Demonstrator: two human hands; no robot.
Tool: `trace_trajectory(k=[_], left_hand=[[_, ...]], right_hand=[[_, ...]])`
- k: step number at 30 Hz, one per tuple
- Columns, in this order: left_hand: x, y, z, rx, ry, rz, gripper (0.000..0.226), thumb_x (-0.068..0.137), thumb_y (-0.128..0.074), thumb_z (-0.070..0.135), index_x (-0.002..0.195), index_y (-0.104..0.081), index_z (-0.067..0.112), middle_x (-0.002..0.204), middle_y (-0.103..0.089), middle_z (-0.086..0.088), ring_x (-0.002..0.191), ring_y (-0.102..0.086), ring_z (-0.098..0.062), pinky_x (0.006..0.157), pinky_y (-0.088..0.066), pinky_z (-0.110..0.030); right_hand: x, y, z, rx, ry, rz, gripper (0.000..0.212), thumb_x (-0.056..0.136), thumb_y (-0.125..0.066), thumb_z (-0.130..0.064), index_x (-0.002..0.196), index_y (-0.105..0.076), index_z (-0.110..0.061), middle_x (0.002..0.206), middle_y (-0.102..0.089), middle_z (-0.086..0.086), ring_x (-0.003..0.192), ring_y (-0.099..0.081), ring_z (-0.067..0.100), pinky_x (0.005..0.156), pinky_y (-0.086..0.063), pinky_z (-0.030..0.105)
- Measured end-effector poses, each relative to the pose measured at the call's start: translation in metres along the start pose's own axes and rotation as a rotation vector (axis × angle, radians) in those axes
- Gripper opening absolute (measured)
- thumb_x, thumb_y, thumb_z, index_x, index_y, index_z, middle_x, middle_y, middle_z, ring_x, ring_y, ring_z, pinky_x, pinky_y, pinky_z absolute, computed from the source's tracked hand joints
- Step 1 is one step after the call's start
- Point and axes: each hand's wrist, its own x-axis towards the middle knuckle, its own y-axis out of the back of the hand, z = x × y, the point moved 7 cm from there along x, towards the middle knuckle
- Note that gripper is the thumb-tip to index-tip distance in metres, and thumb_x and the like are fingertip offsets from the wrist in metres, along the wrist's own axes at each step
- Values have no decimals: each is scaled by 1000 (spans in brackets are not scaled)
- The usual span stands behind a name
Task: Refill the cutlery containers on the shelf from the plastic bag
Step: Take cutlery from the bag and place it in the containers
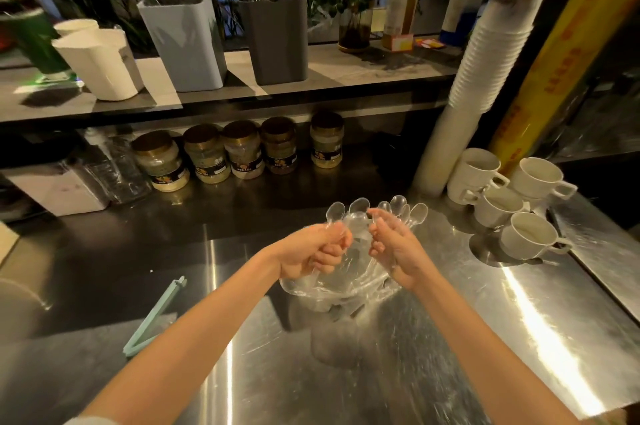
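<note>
Gripping a fanned bundle of clear plastic spoons, left hand and right hand sit close together, fingers curled; crumpled clear plastic bag hangs beneath.

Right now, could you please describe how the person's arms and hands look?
Both forearms are bare; a pale sleeve edge shows at the left elbow. The left hand and right hand are ungloved, with no ring, watch or bracelet visible.
</note>
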Motion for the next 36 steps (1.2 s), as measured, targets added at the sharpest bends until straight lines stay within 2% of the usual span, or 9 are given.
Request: trace_trajectory(k=[6, 10, 12, 15, 20, 23, 27, 32, 36], left_hand=[[-2, -9, 15, 160, -20, 128, 44, 91, -40, 51, 79, -50, 10, 53, -33, 7, 41, -27, -2, 38, -25, -12], [-3, -11, 18, 158, 12, 211, 54, 90, -38, 58, 79, -58, 9, 51, -35, 7, 41, -26, -2, 38, -24, -12], [-6, -12, 17, 40, 38, 207, 56, 80, -40, 63, 75, -54, 9, 49, -34, 8, 37, -27, -1, 36, -22, -10], [-10, -10, 13, -140, 91, 229, 61, 74, -36, 70, 84, -49, 11, 47, -32, 9, 33, -26, 0, 34, -19, -8], [-16, -3, 9, -33, 251, 369, 90, 75, -20, 80, 108, -54, 4, 45, -33, 6, 35, -25, -2, 31, -21, -10], [-16, -1, 8, -33, 298, 413, 94, 71, -14, 85, 91, -59, 4, 49, -38, 4, 37, -24, -2, 35, -20, -9], [-13, 8, 7, -65, 288, 501, 92, 71, -11, 86, 98, -59, 12, 61, -44, -1, 43, -27, -2, 39, -25, -9], [-8, 16, 4, -222, 238, 539, 84, 86, -21, 75, 101, -58, 1, 64, -57, -6, 42, -48, -9, 39, -42, -18], [-11, 23, 0, -198, 133, 702, 56, 98, -33, 53, 90, -58, 4, 78, -65, -11, 71, -61, -19, 70, -52, -30]], right_hand=[[9, -28, 4, 43, 6, -18, 24, 85, -61, -28, 107, -54, -22, 60, -57, -2, 45, -44, 4, 52, -48, 17], [12, -40, 4, -10, 63, -88, 83, 50, -76, -66, 112, -58, -14, 55, -51, -4, 51, -47, 6, 69, -54, 23], [13, -41, 9, -19, 68, -134, 100, 42, -71, -78, 113, -58, -10, 51, -51, -4, 56, -49, 10, 79, -53, 27], [11, -46, 8, -113, 85, -174, 112, 42, -62, -86, 121, -55, -8, 69, -59, 3, 79, -58, 20, 83, -54, 30], [4, -54, 7, -440, 78, -162, 31, 67, -74, -42, 76, -62, -16, 59, -46, -1, 57, -39, 10, 55, -34, 21], [4, -58, 8, -469, 65, -171, 18, 79, -70, -40, 82, -66, -22, 68, -57, 0, 60, -49, 11, 57, -38, 21], [11, -58, 11, -433, 28, -96, 29, 81, -69, -37, 102, -66, -16, 84, -66, 4, 79, -61, 19, 70, -47, 30], [13, -58, 9, -253, 18, 100, 7, 91, -58, -13, 88, -60, -8, 76, -61, 9, 62, -61, 15, 52, -51, 23], [22, -44, -6, -166, 101, 267, 10, 94, -54, -23, 87, -57, -17, 84, -58, 1, 84, -57, 14, 82, -50, 35]])
